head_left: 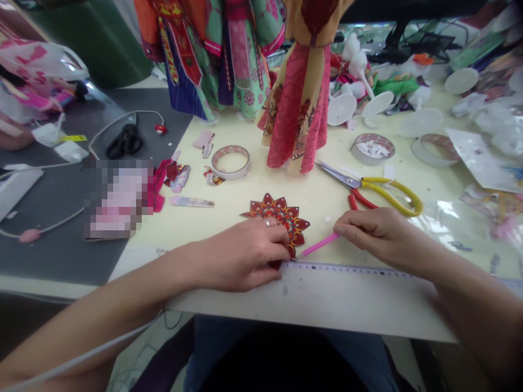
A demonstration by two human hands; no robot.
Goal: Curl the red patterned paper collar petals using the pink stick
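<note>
So left hand [245, 253] presses flat on the flower cutout [281, 216], right hand [378, 234] pinches a pink stick [318, 246]; ruler [351, 268] at 6 o'clock shows tiny unreadable markings.

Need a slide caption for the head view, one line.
Left hand presses a flower-shaped patterned cutout on the table; right hand holds a pink stick above a ruler.

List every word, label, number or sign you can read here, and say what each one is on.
No text can be read.
Ruler by the table's near edge: tick marks show, the numbers are too small and blurred to read.
Yellow strip on the grey mat: print, if any, is too blurred.
Pixelated patch: nothing legible.
Tape rolls, scissors: no lettering visible.
</note>
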